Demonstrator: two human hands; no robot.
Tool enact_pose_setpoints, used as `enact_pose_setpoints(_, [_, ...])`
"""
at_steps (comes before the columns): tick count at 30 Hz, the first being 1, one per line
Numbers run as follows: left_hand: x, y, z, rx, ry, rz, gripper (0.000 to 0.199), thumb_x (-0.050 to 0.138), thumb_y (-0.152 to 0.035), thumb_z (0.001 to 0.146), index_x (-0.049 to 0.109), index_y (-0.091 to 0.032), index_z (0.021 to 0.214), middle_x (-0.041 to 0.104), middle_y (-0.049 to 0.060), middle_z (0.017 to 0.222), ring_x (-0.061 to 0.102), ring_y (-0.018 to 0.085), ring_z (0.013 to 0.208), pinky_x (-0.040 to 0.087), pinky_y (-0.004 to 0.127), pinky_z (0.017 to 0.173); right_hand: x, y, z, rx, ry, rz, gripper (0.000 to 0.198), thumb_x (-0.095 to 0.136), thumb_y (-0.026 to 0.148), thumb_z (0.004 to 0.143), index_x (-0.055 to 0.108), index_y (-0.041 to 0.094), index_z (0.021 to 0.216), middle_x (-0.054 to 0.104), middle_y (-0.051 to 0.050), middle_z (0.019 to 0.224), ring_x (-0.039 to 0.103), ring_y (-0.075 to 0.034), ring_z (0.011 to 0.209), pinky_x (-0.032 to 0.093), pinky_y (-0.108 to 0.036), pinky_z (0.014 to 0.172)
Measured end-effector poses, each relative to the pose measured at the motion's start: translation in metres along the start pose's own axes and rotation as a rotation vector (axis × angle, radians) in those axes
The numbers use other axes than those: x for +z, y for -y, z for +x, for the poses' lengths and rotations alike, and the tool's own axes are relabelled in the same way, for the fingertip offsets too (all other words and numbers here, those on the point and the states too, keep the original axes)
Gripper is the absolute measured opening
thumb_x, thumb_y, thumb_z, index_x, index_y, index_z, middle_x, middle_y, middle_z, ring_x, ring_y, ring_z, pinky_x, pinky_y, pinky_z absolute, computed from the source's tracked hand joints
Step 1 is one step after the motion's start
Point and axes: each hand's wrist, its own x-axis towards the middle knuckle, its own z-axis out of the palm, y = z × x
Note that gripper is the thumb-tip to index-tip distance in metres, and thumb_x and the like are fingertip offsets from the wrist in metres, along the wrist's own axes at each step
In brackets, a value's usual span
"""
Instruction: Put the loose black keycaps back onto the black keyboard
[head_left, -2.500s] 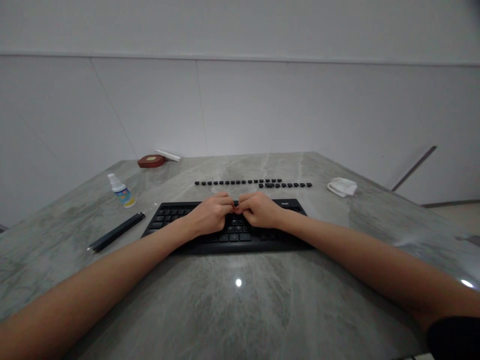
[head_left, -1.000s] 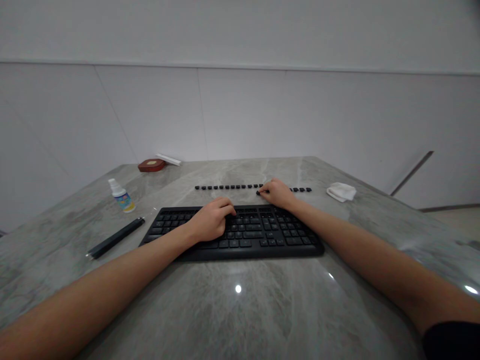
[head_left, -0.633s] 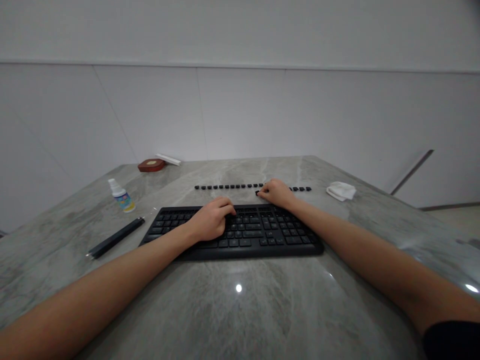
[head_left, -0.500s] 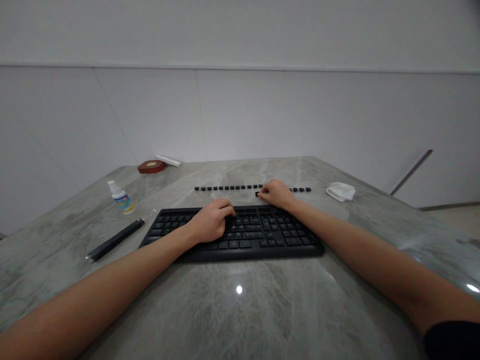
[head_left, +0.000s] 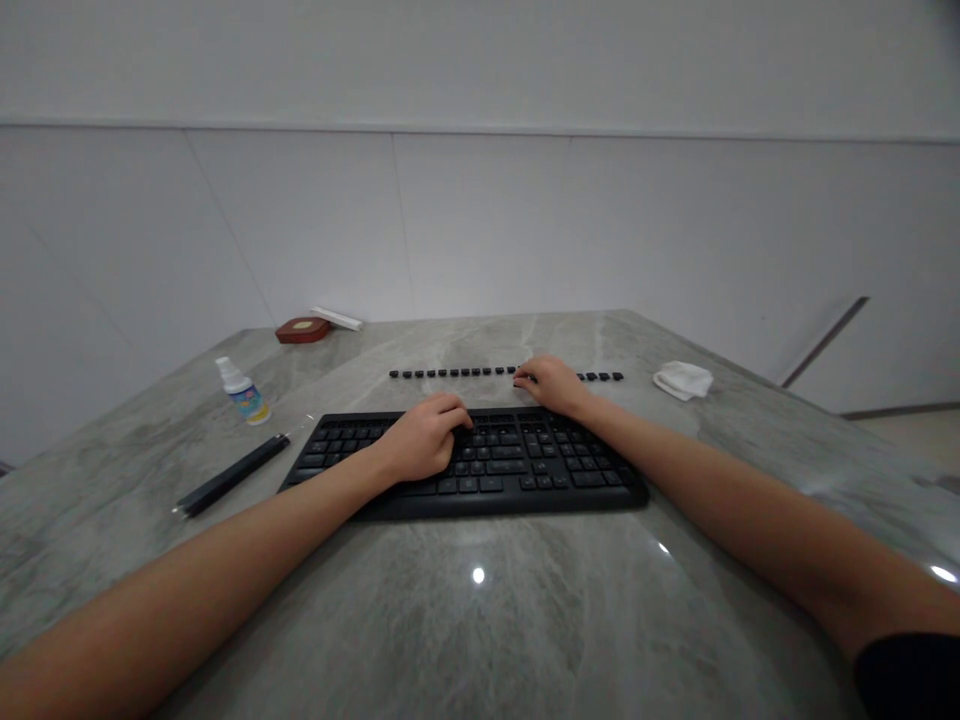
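Note:
A black keyboard [head_left: 495, 505] lies on the grey marbled table. My left hand [head_left: 424, 437] rests on its middle, fingers bent over the upper keys and thumb apart from them; I see nothing held in it. Beyond the keyboard's back edge, my right hand [head_left: 550, 385] is closed in a pinch on a small black keycap [head_left: 516, 384], mostly hidden by the fingertips. Just behind that hand runs a row of loose black keycaps [head_left: 454, 373]. The row's right end [head_left: 604, 377] shows past the wrist, and the hand covers part of it.
To the left stand a small spray bottle [head_left: 244, 392] and a dark stick-like tool [head_left: 232, 476] lying flat. A red-brown box [head_left: 302, 330] and a white bar [head_left: 336, 318] sit at the back left. A crumpled white cloth [head_left: 682, 380] lies right. A white wall [head_left: 480, 230] rises behind.
The right fingertips have closed in around the keycap, so less of it shows. The left hand and keyboard stay in place; the view has shifted very slightly.

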Motion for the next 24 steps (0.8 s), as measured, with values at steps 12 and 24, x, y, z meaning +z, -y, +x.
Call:
enact_pose_setpoints(12, [0.002,0.002,-0.002,-0.01,-0.19,0.044,0.02,0.056,-0.027,0.091,0.054,-0.018,0.108,0.063,0.004,0.091,0.062,0.017,0.084,0.052,0.031,0.078,-0.003,0.088,-0.013,0.07,0.168,1.072,0.018,0.063,0.032,0.077,0.065,0.014,0.078,0.062,0.002,0.062,0.053,-0.009,0.054,0.043,-0.022,0.053])
enact_pose_setpoints(24, [0.001,0.001,-0.002,-0.059,-0.221,0.009,0.02,0.054,-0.017,0.088,0.054,-0.018,0.108,0.059,0.001,0.083,0.06,0.014,0.076,0.051,0.027,0.072,-0.002,0.088,-0.021,-0.008,0.107,1.0,0.02,0.067,0.036,0.076,0.073,0.018,0.081,0.065,0.002,0.066,0.057,-0.011,0.062,0.044,-0.023,0.059])
